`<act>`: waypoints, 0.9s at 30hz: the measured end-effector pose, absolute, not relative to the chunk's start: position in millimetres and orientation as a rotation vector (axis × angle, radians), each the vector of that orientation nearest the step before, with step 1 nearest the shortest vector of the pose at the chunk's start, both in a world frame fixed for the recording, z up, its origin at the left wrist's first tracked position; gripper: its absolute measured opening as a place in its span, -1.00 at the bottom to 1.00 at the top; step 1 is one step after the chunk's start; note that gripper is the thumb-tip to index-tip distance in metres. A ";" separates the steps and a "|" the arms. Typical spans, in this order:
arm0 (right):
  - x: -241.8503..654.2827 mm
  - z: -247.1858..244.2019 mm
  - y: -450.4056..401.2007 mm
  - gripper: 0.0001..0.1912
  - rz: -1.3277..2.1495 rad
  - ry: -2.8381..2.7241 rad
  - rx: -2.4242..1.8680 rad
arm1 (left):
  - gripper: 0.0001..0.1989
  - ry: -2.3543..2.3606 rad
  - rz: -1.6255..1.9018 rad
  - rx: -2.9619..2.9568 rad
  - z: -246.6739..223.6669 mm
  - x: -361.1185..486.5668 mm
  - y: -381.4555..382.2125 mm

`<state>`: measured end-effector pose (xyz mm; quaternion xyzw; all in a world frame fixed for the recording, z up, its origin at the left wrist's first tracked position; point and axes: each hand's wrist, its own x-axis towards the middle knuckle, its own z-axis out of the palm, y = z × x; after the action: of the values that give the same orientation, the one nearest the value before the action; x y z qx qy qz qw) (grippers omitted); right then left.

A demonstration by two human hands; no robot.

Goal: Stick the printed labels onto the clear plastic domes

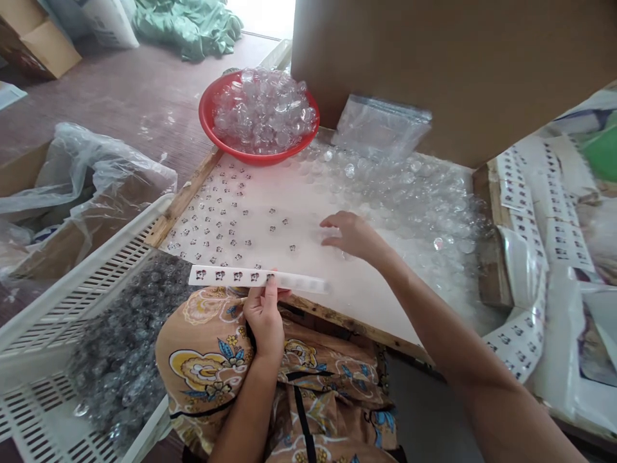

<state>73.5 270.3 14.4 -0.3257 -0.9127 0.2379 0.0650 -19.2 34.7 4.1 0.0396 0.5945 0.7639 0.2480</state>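
Observation:
My left hand (267, 315) pinches a white sticker strip (222, 275) near its middle, at the board's front edge. Small panda prints line the strip's left part; its right part looks bare and blurred. My right hand (351, 236) hovers over the pale board (308, 186), thumb and fingers apart, with nothing visible between them. Left of that hand lie several panda stickers (219, 225), apparently on clear pieces that are hard to make out. To its right spread many clear round plastic pieces (400, 193).
A red bowl (207, 122) heaped with clear pieces stands at the back, beside a clear zip bag (380, 125) and a cardboard sheet (434, 64). At left, a white plastic basket (96, 308) holds finished-looking clear pieces. More sticker strips (559, 212) hang at right.

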 end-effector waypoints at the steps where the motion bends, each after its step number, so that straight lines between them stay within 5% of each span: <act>1: 76.6 13.4 265.1 -0.69 0.695 -2.801 -0.964 | -0.74 1.629 2.076 0.116 3.9 -19.2 34.7; 27: 88.8 8.5 234.5 -0.78 0.768 -2.571 -0.924 | -0.69 1.626 2.054 0.119 7.2 -19.3 32.8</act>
<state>88.8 234.5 8.5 -0.3218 -0.8956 0.2674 0.1513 -19.3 32.8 7.2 0.0437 0.5994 0.7569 0.2567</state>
